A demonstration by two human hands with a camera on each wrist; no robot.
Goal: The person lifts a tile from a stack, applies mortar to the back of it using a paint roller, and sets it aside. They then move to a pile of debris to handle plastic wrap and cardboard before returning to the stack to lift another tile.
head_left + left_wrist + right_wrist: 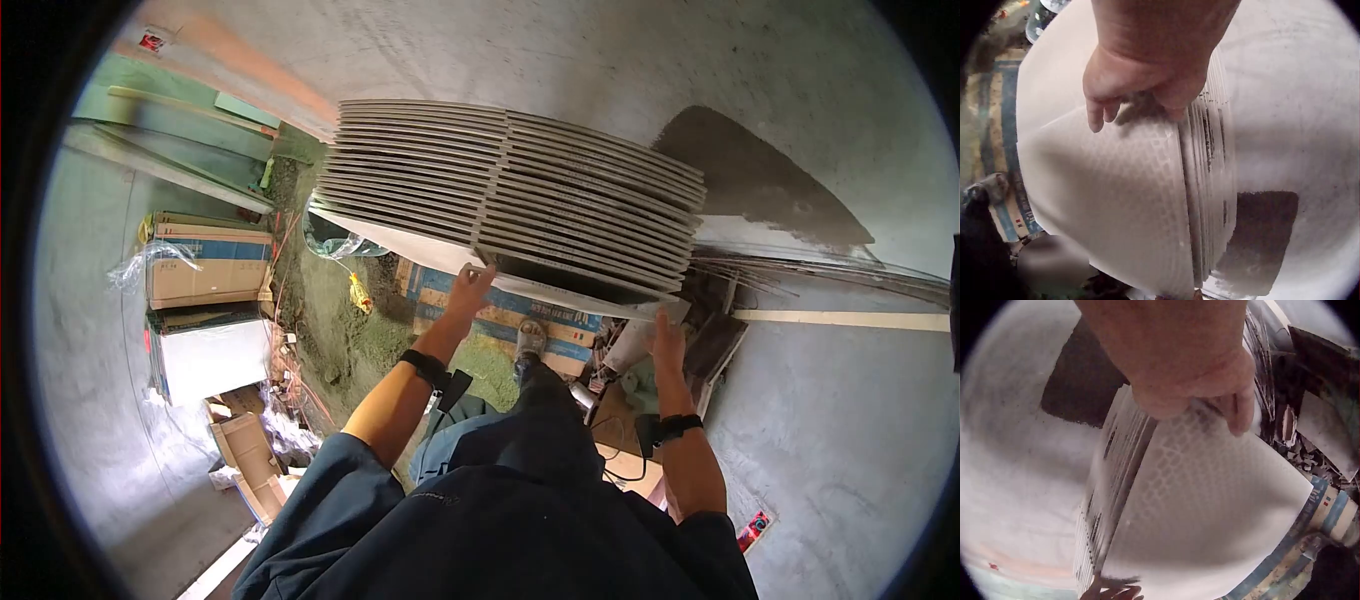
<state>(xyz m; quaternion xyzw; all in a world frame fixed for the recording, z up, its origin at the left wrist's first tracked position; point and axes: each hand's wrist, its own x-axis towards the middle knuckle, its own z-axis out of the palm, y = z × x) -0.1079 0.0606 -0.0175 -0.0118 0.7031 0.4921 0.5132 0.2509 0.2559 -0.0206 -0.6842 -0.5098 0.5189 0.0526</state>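
Many large thin tiles stand on edge in two side-by-side stacks against the wall. The frontmost tile of the right-hand stack shows a pale back with a raised grid pattern. My left hand pinches its top edge near the left corner, fingers over the patterned face. At the other end of that edge my right hand grips the right corner, its fingers over the same face. In the head view the tile tips slightly away from the stack, with a dark gap behind it.
Blue-and-tan flattened cardboard covers the floor by my shoe. Broken pieces and a cardboard box lie at right, beside thin rods along the wall. Boxes and a white panel stand at left.
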